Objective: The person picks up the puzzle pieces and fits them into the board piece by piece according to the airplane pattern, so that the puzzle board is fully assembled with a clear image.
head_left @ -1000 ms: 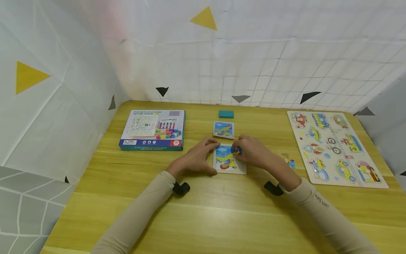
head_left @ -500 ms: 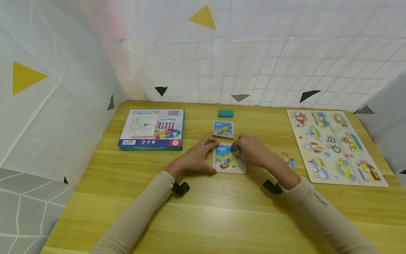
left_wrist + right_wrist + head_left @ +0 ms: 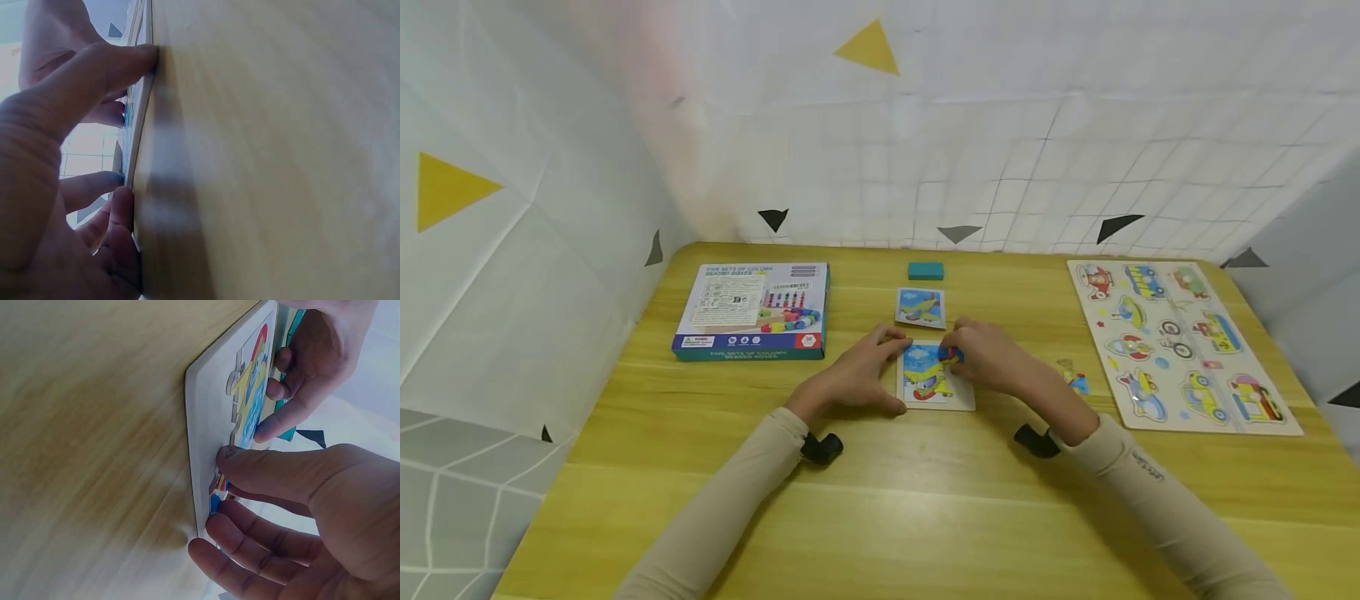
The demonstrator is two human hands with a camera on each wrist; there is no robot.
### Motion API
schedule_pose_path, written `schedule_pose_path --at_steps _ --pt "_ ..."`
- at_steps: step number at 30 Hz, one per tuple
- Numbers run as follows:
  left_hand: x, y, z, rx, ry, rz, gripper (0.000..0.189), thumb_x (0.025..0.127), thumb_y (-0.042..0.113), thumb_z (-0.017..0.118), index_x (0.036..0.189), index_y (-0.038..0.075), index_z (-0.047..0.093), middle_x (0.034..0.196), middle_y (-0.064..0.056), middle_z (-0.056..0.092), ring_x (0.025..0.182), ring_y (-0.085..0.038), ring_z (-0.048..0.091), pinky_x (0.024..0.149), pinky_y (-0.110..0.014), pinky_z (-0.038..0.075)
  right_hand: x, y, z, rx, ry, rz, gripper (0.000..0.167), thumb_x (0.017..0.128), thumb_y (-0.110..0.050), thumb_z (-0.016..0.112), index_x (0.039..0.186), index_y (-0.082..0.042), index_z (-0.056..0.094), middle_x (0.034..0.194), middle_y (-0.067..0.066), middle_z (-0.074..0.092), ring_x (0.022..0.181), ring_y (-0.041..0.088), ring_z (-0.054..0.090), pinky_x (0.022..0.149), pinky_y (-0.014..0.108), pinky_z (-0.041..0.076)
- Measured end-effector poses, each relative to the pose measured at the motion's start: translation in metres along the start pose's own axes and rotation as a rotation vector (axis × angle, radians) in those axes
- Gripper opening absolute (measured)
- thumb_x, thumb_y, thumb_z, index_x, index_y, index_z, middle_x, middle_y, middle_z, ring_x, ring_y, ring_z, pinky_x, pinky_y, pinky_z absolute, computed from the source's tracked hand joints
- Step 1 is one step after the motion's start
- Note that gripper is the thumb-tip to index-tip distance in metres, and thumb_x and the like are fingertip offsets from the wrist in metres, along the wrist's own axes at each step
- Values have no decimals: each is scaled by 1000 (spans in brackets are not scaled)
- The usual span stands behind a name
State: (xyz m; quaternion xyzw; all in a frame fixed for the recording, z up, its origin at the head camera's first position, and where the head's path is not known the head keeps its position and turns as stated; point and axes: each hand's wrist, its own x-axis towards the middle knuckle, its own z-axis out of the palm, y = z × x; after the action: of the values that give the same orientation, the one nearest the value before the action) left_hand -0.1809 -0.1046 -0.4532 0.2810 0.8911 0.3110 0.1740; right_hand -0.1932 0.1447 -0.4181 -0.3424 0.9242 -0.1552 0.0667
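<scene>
A small wooden puzzle board (image 3: 962, 402) with a yellow airplane picture lies flat on the table. Its left and middle parts are filled; bare wood shows along the right side. My left hand (image 3: 857, 375) holds the board's left side, thumb at the near corner and fingertips at the far one. Between thumb and fingers of my right hand (image 3: 992, 357) is a blue puzzle piece (image 3: 951, 355) with some red, pinched over the right part of the board. In the right wrist view, the thumb (image 3: 250, 464) covers much of that piece. Loose puzzle pieces (image 3: 1077, 382) lie right of the right forearm.
Behind the board lies a picture card (image 3: 921, 307) with a matching airplane, and a teal block (image 3: 926, 271) beyond it. A bead-set box (image 3: 752, 312) sits at the left. To the right lies a large vehicle puzzle board (image 3: 1183, 346). White sheeting (image 3: 850, 167) encloses the table.
The whole scene shifts slightly left as the head view turns. Both hands keep their places at the board, and the blue piece stays pinched at its right part.
</scene>
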Motion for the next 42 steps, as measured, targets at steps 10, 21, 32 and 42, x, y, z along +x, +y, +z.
schedule_pose_path --at_steps 10,21,32,42 --pt "1 0 2 -10 -3 13 102 72 40 89 156 17 37 153 2 29 135 -16 36 112 -38 33 -5 1 -3 45 16 29 27 84 -6 79 109 1 73 98 12 63 82 22 60 72 37 53" --pt "1 -1 0 -9 -2 5 104 70 40 90 156 17 36 152 2 30 133 -16 37 112 -37 33 -32 9 -15 49 115 5 29 83 -2 77 111 2 71 106 16 65 92 32 65 77 44 55" --pt "0 -1 0 -2 -1 14 104 71 40 89 156 16 36 151 2 30 133 -16 36 112 -36 33 -66 24 -23 0 143 74 29 83 -3 78 111 2 71 106 16 65 91 33 65 75 46 54" --pt "0 0 -1 0 -8 8 103 71 40 89 157 17 35 151 1 30 133 -16 36 113 -36 32 -91 40 -26 -25 150 133 32 81 -4 80 111 2 71 103 15 66 90 34 64 72 48 54"
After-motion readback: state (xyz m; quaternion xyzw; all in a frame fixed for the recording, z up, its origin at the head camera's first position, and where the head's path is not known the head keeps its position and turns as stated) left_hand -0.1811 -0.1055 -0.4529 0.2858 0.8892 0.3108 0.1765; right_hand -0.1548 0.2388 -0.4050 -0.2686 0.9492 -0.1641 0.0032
